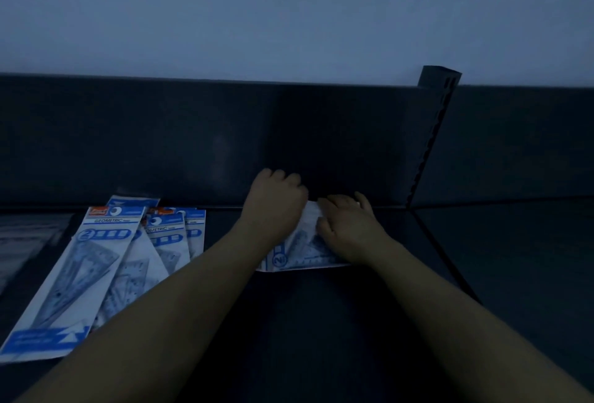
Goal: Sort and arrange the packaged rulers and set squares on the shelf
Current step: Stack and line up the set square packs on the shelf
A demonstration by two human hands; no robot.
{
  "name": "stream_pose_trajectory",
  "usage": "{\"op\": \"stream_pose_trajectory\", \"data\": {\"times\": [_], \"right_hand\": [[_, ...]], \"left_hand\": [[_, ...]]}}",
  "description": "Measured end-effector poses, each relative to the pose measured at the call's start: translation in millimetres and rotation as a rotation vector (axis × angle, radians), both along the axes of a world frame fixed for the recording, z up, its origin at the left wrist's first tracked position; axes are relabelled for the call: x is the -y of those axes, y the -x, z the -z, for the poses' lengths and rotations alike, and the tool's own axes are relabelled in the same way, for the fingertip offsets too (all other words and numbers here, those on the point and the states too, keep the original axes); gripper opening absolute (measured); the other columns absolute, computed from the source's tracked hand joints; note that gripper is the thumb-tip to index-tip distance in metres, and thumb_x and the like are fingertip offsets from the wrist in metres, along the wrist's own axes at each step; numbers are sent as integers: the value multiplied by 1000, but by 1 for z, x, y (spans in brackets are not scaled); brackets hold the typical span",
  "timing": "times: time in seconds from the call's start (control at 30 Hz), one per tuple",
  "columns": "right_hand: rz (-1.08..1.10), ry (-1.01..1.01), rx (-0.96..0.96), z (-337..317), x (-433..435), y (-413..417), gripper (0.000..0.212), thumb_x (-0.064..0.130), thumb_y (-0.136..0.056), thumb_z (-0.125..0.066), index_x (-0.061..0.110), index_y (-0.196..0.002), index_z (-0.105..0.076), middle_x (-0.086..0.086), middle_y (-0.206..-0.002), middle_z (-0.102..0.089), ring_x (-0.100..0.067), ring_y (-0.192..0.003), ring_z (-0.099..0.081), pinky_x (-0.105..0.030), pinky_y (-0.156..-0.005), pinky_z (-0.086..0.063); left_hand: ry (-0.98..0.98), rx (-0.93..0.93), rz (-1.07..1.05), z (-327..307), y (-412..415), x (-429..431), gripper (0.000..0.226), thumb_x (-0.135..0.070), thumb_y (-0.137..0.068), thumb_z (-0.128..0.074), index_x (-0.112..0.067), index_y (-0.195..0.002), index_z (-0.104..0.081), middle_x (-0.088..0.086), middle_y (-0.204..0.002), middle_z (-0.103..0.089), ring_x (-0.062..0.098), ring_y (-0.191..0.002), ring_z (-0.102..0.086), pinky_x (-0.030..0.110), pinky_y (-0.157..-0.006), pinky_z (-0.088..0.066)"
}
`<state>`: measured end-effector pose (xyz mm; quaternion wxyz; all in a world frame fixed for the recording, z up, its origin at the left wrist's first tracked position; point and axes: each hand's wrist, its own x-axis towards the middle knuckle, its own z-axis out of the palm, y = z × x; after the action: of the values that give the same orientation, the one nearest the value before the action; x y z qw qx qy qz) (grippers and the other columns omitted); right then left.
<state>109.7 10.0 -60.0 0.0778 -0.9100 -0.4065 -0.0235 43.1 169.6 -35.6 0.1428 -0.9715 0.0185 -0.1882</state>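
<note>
Dark grey metal forms the shelf (321, 322) and its back panel (160, 145), with a slotted post (430, 145) at the right end of the bay. Lighting is poor and fine detail is limited.

Stock observed:
- A pile of packets (96, 261), white and blue, lies fanned and overlapping at the left of the shelf. At least 4 are visible, and set squares show through the film.
- 1 single packet (302, 254) lies flat near the middle of the shelf, well apart from the pile, turned crosswise with its far end close to the back panel.

Hands:
- The left hand (276, 203) sits at the far left corner of the single packet with its fingers curled. Whether it grips the packet's edge or only rests there cannot be told in this light.
- The right hand (348, 229) lies on top of the single packet with its fingers bent down onto it, apparently holding it.

Assessment: the step in hand appears to be placing or squaring the single packet in its own position. The pile appears unsorted. The next move probably calls for aligning this packet against the back panel, then releasing it and reaching left for the top packet of the pile. The glossy film may slip, so the overlapped packets should be lifted 1 at a time.
</note>
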Motion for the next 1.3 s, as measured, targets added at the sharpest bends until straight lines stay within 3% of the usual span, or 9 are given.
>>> {"op": "stream_pose_trajectory", "data": {"times": [0.07, 0.17, 0.33, 0.43, 0.5, 0.67, 0.77, 1.07, 1.3], "right_hand": [[11, -10, -6, 4, -4, 1, 84, 53, -78, 2, 17, -148, -29, -3, -150, -35, -18, -137, -31, -42, -118, -7], [49, -67, -46, 16, -3, 4, 82, 53, -79, 0, 19, -148, -27, -1, -152, -32, -17, -137, -30, -41, -116, -15], [69, -95, -42, 21, 3, 14, 74, 49, -84, -4, 19, -149, -25, -1, -155, -27, -14, -140, -24, -40, -117, -11], [50, -30, -8, 17, 9, 22, 75, 50, -86, -1, 15, -151, -18, -4, -159, -16, -15, -146, -12, -42, -120, -2], [31, -7, -24, 14, 13, 26, 62, 41, -98, -13, 11, -152, -13, -5, -160, -12, -14, -147, -9, -38, -120, 1], [34, 25, -83, 7, 23, 39, 57, 33, -103, -20, 8, -152, -8, -8, -161, -5, -16, -148, -5, -34, -120, 0], [33, 32, -144, 8, 28, 50, 58, 34, -103, -19, 7, -152, -2, -9, -161, 1, -16, -148, 0, -35, -121, 1], [36, 61, -152, 10, 46, 83, 65, 44, -102, -16, 11, -151, 10, -5, -159, 15, -14, -147, 13, -31, -119, 9], [42, 98, -167, 12, 60, 98, 66, 48, -101, -15, 15, -151, 13, -4, -159, 17, -14, -146, 16, -36, -119, 10]], "left_hand": [[28, -67, 41, 10, -7, 1, 19, -31, -67, -63, -11, -65, -64, 7, -66, -63, 24, -55, -56, 27, -57, -30], [83, -177, 114, 30, -10, -3, 60, -43, -91, -22, -6, -112, -64, 12, -107, -64, 29, -90, -61, 35, -69, -49], [177, -192, -7, 42, 6, 3, 95, -57, -77, 13, -13, -139, -44, 10, -134, -49, 26, -113, -49, 36, -91, -40], [255, -219, -104, 46, 17, 11, 71, -54, -95, -5, -13, -145, -34, 9, -144, -42, 25, -124, -44, 37, -100, -34], [364, -235, -136, 46, 23, 17, 63, -49, -99, -17, -11, -148, -28, 9, -150, -37, 25, -132, -39, 39, -108, -30], [437, -291, -168, 43, 47, 27, 69, -53, -98, -14, -11, -153, -8, 6, -161, -10, 19, -148, -6, 45, -119, -6], [380, -346, -151, 40, 62, 37, 69, -53, -99, -12, -13, -153, -2, 4, -162, -3, 17, -148, 1, 47, -119, 4], [409, -434, -209, 40, 97, 55, 71, -57, -97, -9, -16, -152, 11, 4, -160, 16, 18, -146, 17, 50, -117, 11], [456, -455, -233, 41, 114, 64, 73, -63, -95, -9, -23, -151, 13, -1, -160, 16, 17, -146, 18, 52, -117, 10]]}}
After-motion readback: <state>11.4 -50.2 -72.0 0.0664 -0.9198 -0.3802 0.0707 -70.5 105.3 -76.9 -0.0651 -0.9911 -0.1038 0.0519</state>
